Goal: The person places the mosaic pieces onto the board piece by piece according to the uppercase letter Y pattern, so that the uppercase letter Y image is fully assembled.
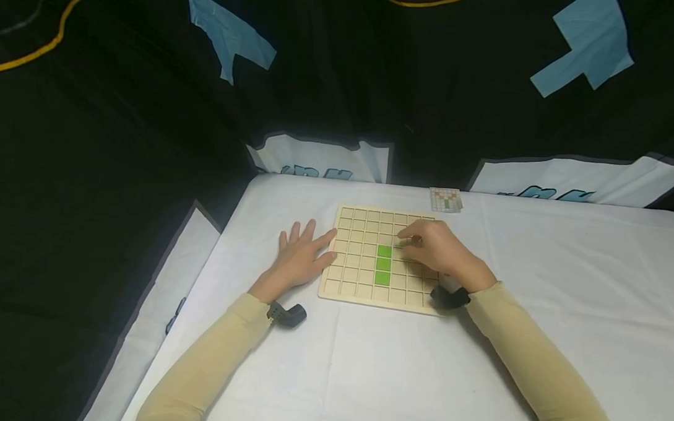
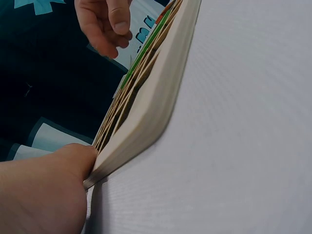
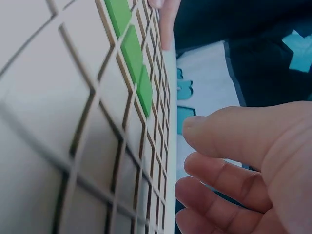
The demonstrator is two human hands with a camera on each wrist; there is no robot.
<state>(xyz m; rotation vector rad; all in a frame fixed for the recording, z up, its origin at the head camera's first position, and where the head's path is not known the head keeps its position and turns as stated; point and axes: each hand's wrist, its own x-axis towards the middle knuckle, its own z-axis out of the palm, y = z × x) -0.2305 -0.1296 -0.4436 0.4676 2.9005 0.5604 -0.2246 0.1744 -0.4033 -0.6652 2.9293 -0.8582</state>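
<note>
Head view: my left grip (image 1: 297, 260), fingers spread, touches the gridded board (image 1: 347, 275) at its left edge. My right grip (image 1: 435, 247), released, hovers over it beside three green tiles (image 1: 383, 264).

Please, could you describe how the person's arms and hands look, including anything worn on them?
The left sleeve and right sleeve are long, plain and pale yellow-beige. Each wrist carries a small dark device with a rounded end, the left device and the right device. The left hand and right hand wear no gloves. I see no cables.
</note>
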